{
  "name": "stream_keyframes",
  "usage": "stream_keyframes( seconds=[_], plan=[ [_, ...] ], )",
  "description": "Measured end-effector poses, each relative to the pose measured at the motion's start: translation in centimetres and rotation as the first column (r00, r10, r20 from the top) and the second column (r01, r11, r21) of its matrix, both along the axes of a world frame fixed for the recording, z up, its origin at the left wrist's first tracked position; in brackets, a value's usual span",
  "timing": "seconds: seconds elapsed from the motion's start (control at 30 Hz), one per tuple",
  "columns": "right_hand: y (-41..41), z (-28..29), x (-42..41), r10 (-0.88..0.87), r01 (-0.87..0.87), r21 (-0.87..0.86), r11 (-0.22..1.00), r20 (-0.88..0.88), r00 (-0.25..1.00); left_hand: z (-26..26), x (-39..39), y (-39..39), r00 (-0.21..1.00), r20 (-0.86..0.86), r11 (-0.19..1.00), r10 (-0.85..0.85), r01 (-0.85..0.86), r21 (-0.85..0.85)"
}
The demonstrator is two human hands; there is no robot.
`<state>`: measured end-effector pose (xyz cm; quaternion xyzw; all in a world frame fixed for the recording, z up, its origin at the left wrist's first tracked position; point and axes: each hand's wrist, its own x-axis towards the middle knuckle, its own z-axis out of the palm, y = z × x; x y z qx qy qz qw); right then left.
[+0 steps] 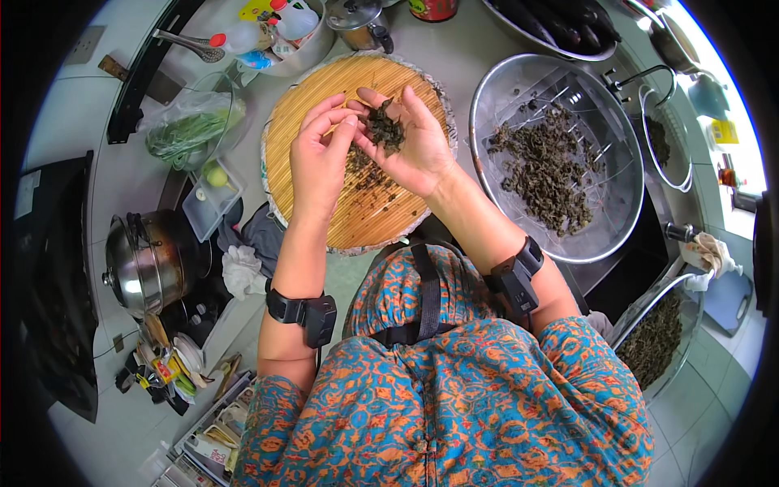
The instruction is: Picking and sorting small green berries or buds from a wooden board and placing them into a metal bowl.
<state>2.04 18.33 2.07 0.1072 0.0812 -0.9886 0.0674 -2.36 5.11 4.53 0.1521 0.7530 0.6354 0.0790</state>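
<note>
A clump of dark, shrivelled leaves rests in my right hand, palm up with the fingers loosely spread around it. My left hand brings its thumb and fingertips together in a pinch at the clump's left edge; any scrap between the tips is too small to make out. Both hands are above a round slatted tray of yellow-brown strips with a wrapped rim. Loose dark leaf bits lie on the tray beneath them, partly hidden by the hands.
Right of the tray stands a wide metal basin holding more dark leaves. Eggplants fill a bowl behind it. At left are bagged greens, a clear plastic container and a lidded steel pot. Another leaf-filled bowl sits lower right.
</note>
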Motion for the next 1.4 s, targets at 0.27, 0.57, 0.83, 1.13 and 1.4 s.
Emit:
stream_keyframes(
  seconds=[0.27, 0.57, 0.83, 1.13, 1.4],
  plan=[
    [0.3, 0.5, -0.1, -0.004, -0.015, -0.171, 0.985, -0.108, 0.994, 0.5, 0.3, 0.7, 0.991, -0.103, 0.994, 0.081, -0.073, 0.084],
    [1.0, 0.6, -0.3, -0.012, -0.027, -0.221, 0.975, -0.174, 0.985, 1.6, 0.7, 1.9, 0.892, -0.440, 0.967, -0.098, -0.019, -0.254],
    [1.5, 0.6, -0.4, -0.013, -0.029, -0.208, 0.978, -0.194, 0.981, 1.2, 0.2, 2.2, 0.868, -0.485, 0.939, -0.108, -0.071, -0.336],
    [1.7, 0.7, -0.5, -0.018, -0.025, -0.248, 0.968, -0.171, 0.985, 1.6, 0.1, 2.2, 0.865, -0.493, 0.963, -0.088, -0.053, -0.266],
    [1.6, 1.2, -1.2, -0.077, 0.068, -0.056, 0.996, -0.175, 0.982, -0.5, -0.2, 2.5, 0.883, 0.459, 0.779, 0.095, -0.353, 0.518]
  ],
)
